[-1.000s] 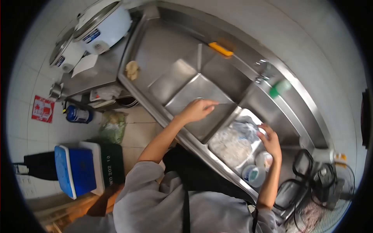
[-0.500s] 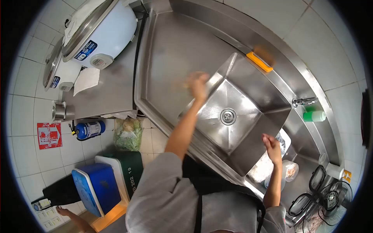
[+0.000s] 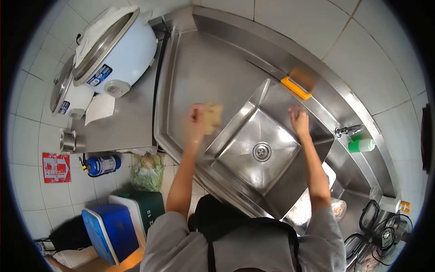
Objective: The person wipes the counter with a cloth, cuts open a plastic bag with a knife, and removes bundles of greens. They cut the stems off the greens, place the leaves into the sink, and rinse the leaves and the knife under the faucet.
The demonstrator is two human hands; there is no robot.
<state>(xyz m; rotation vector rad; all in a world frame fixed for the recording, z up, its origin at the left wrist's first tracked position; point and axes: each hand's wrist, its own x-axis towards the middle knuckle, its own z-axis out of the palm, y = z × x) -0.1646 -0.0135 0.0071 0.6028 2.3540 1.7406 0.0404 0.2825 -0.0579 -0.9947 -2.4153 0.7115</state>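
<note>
Over the steel drainboard (image 3: 217,59), left of the sink basin (image 3: 253,170), my left hand (image 3: 195,119) is closed on a yellowish cloth (image 3: 212,119). The cloth is blurred by motion and appears to be against the metal. My right hand (image 3: 299,121) hovers above the basin's far right side, its fingers loosely bent and apart, with nothing visible in them. Near it, on the back ledge, stands an orange-yellow brush or scraper (image 3: 296,88). The tap (image 3: 349,130) and a green-and-white bottle (image 3: 361,145) lie farther right.
Two large rice cookers (image 3: 115,54) stand on the counter at left. Below are a blue extinguisher (image 3: 103,165), a bag of greens (image 3: 148,172) and a blue cooler box (image 3: 111,231). A fan (image 3: 385,235) and food bags (image 3: 300,209) sit at lower right. Another person's arm (image 3: 56,263) shows at lower left.
My left hand has swept left across the drainboard with the cloth. My right hand has moved from beside the food bags up over the basin's far side. The view has shifted slightly.
</note>
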